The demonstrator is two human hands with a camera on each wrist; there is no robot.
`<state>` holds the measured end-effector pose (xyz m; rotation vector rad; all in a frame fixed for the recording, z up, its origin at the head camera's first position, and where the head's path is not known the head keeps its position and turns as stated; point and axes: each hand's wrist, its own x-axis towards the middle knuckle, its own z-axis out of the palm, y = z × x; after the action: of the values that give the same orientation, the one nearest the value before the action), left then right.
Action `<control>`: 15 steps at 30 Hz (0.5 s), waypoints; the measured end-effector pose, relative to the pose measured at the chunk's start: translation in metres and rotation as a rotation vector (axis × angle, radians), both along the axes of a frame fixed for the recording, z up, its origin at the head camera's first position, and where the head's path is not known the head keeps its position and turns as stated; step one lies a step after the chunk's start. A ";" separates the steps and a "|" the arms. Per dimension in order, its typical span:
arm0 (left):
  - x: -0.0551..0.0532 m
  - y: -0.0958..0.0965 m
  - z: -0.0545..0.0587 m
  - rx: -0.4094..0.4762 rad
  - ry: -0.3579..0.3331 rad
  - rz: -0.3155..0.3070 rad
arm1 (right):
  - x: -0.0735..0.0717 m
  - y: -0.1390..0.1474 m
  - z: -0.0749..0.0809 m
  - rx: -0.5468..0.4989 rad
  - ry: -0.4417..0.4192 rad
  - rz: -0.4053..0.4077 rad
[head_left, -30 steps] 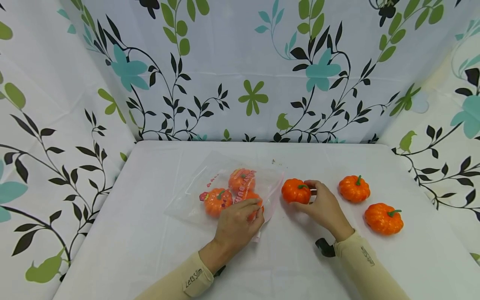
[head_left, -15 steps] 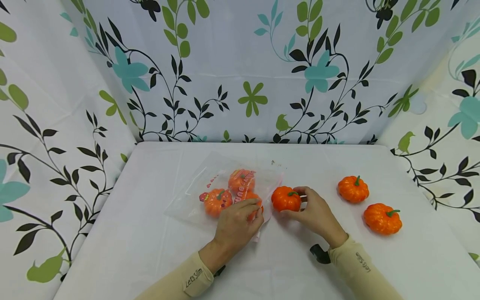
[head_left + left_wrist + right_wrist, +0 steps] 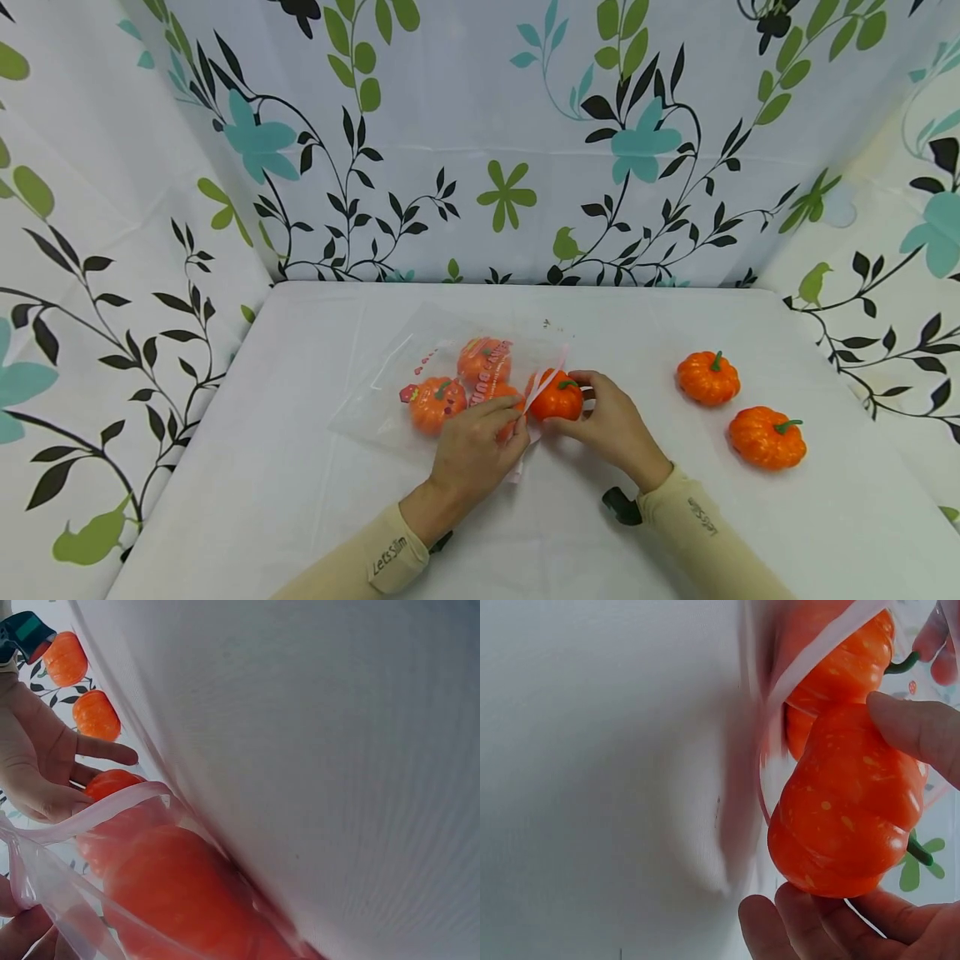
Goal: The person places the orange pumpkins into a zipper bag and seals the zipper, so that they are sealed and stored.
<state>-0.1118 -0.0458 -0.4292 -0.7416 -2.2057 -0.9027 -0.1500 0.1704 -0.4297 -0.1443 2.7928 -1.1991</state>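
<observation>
The right grip (image 3: 611,429), holding an orange pumpkin (image 3: 566,402), is now easing it into the clear bag (image 3: 386,392), apparently advancing the packing, as the left grip (image 3: 474,448) is pinching the rim (image 3: 112,808).

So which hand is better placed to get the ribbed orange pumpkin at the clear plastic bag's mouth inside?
Probably the right hand: its fingers and thumb grip that ribbed orange pumpkin right at the opening. The left hand is occupied, pinching the clear plastic bag near its rim.
</observation>
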 end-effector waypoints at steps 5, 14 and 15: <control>0.000 0.000 0.001 0.000 -0.009 -0.002 | 0.000 -0.005 0.000 0.002 0.001 -0.010; 0.000 0.000 0.000 -0.006 -0.006 -0.003 | -0.004 -0.012 -0.005 0.003 0.002 -0.010; 0.000 0.000 0.000 -0.007 -0.005 -0.003 | -0.004 -0.013 -0.006 0.003 0.002 -0.008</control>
<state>-0.1121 -0.0454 -0.4292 -0.7469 -2.2140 -0.8993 -0.1541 0.1578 -0.4353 -0.1336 2.7995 -1.1972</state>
